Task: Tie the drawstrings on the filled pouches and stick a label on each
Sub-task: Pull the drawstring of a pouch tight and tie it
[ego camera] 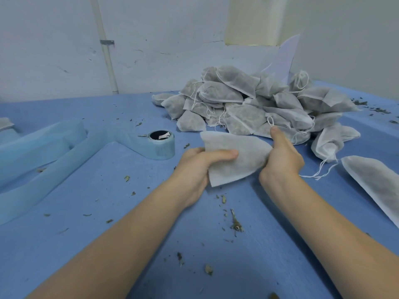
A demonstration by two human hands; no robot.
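Note:
A filled white fabric pouch (235, 156) sits between my hands just above the blue table (108, 212). My left hand (198, 169) grips its closed end, thumb across the top. My right hand (282, 156) holds the gathered mouth of the pouch, and a loop of white drawstring (270, 121) sticks up above the thumb. Behind them lies a heap of several filled, tied pouches (248, 102). Left of the pouch stands a roll of light blue label tape (162, 147), its strip trailing away to the left.
Another filled pouch (373, 186) lies at the right edge with loose strings beside it. A folded strip of light blue material (43, 147) runs along the left. Dried herb crumbs (235, 223) are scattered over the table. A white wall and pipe stand behind.

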